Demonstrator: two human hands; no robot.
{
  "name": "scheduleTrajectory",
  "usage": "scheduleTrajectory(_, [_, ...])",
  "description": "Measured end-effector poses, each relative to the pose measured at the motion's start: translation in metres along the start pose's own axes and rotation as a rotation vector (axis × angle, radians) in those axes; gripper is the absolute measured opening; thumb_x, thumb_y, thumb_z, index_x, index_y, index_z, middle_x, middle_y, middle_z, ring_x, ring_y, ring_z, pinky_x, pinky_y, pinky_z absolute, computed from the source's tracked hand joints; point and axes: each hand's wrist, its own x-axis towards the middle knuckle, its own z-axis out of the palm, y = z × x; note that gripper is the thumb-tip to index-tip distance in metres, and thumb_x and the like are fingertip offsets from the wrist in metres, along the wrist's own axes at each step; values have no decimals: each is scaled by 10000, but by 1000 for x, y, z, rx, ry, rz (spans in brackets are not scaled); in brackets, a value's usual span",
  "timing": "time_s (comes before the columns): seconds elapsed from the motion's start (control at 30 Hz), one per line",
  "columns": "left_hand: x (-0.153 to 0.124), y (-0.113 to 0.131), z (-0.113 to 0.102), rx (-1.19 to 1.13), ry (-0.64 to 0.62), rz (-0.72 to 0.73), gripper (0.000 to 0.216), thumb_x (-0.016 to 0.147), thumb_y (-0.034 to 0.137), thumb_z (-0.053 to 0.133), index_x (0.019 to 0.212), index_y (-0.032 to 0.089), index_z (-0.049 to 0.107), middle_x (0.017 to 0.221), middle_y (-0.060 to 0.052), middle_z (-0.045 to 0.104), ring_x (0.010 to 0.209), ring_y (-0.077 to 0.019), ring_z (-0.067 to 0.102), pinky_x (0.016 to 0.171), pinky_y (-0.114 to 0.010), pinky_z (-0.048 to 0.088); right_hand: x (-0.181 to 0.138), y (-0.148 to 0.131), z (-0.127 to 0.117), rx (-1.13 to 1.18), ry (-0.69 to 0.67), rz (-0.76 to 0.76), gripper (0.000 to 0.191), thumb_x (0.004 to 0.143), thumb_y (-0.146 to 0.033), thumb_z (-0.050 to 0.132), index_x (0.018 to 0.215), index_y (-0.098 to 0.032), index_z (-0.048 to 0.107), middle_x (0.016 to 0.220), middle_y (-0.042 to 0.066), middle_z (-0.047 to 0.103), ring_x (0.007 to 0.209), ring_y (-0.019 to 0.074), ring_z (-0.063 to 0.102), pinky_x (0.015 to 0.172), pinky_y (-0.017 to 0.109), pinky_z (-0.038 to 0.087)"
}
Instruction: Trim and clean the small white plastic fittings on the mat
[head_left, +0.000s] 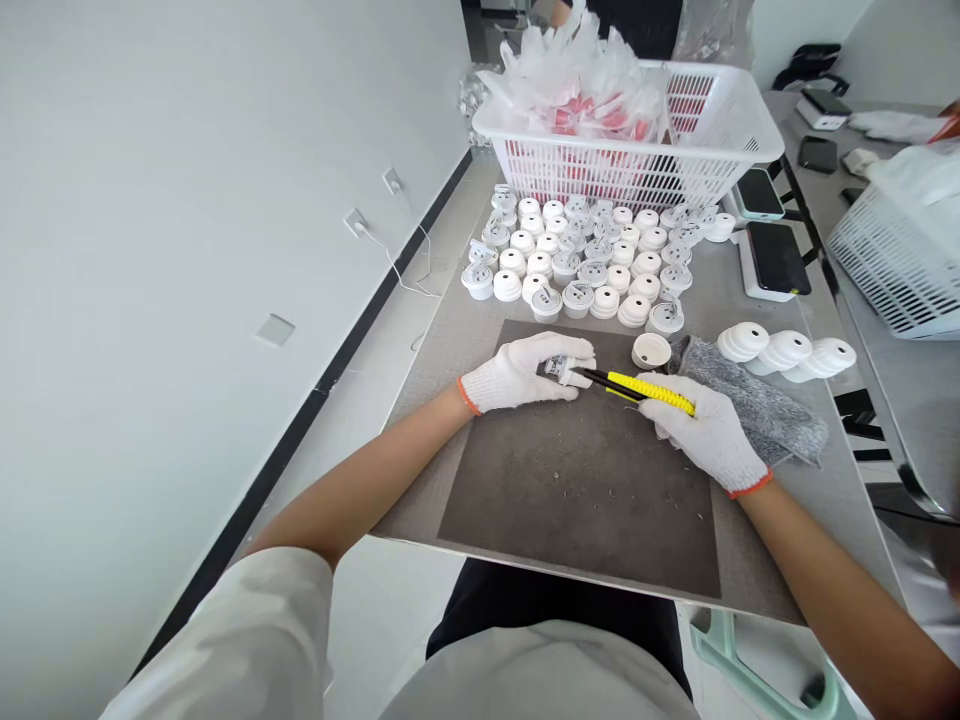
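Head camera, high, facing forward-down, close over table (469,340).

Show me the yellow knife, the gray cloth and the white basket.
yellow knife (651,392), head view, on its yellow handle.
gray cloth (772,415), head view, on its bare middle.
white basket (622,180), head view, on its front wall.

We note a plain white wall (187,200) at left, evenly lit. Black skirting (319,385) runs along its foot. Two sockets (354,222) sit low, one with a cable (390,262). The floor (367,400) is pale, the table (754,565) grey.
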Motion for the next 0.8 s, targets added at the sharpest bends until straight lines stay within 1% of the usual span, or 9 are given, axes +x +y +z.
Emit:
scheduleTrajectory(0.13, [1,5,0,-11,28,35,570,688,292,868,1207,175,663,1218,-128,689,1075,-233,691,976,-384,549,0,1,0,-11,-18,-16,545,833,-500,719,1290,-205,688,836,32,689,552,94,554,517,216,485])
scheduleTrajectory(0.27, [1,10,3,-88,14,-17,525,741,321,817,1205,164,626,1055,-85,720,929,-186,705,871,-349,566,1,3,0,-10,3,-15,550,850,-504,697,1308,-199,678,806,30,688,536,100,549,497,219,473])
scheduleTrajectory(0.33, [1,12,4,-31,23,-60,528,723,325,820,1188,174,620,1012,-54,707,876,-163,685,838,-332,556,1,3,0,-22,-14,-26,543,839,-501,711,1290,-199,688,840,35,696,549,99,557,517,223,484])
scheduleTrajectory(0.4, [1,14,4,69,51,-100,552,675,333,846,1154,186,613,1004,-30,682,862,-152,657,827,-321,540,1,3,0,-25,-9,-26,533,838,-499,715,1283,-207,691,860,34,698,554,94,559,531,223,489])
scheduleTrajectory(0.5, [1,17,2,217,94,-134,585,607,387,880,1060,191,567,961,-3,633,835,-151,607,771,-304,514,1,3,1,-6,15,-4,543,847,-507,700,1301,-209,677,761,13,671,522,92,532,495,215,458])
scheduleTrajectory(0.63, [2,19,0,372,108,-85,573,596,480,876,893,202,473,915,3,560,772,-142,525,703,-291,470,0,2,3,-32,35,11,535,871,-518,663,1304,-205,668,645,-10,628,506,108,536,487,220,444])
scheduleTrajectory(0.7, [3,19,0,401,100,-54,563,617,497,860,860,208,443,912,-1,536,765,-142,505,710,-296,463,0,1,4,-69,38,8,501,890,-511,637,1294,-217,672,651,-10,643,515,112,553,517,228,462])
scheduleTrajectory(0.8, [4,19,0,407,95,-20,540,643,491,842,847,211,428,940,-13,538,798,-149,512,749,-307,467,-1,-2,6,-160,6,-25,472,889,-502,638,1279,-238,683,730,-1,689,551,115,586,577,239,488])
